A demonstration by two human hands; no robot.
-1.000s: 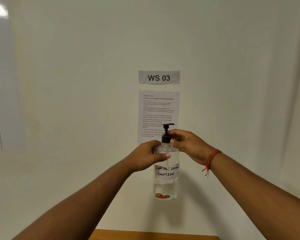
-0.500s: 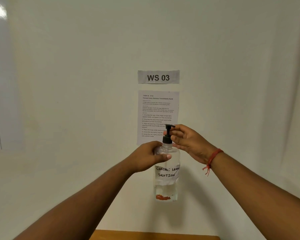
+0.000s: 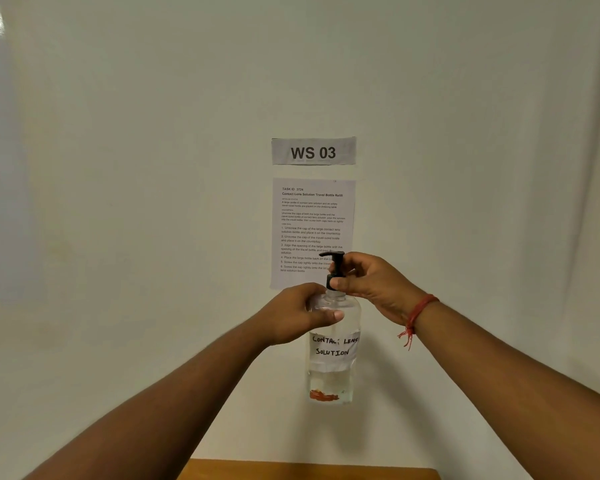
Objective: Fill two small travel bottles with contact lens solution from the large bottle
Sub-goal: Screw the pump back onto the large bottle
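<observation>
A large clear bottle (image 3: 331, 375) with a handwritten "Contact Lens Solution" label is held upright in the air in front of the wall. It holds clear liquid in its lower part. My left hand (image 3: 297, 315) grips its shoulder from the left. My right hand (image 3: 371, 284) pinches the collar of the black pump cap (image 3: 335, 268) on top, whose spout now points left. No small travel bottles are in view.
A white wall fills the view, with a "WS 03" sign (image 3: 313, 151) and a printed task sheet (image 3: 312, 223) behind the bottle. A strip of wooden table edge (image 3: 309, 470) shows at the bottom.
The pump cap has turned: its spout pointed right before and now points left. My right hand shifted its grip around the cap collar. The bottle stayed almost in place.
</observation>
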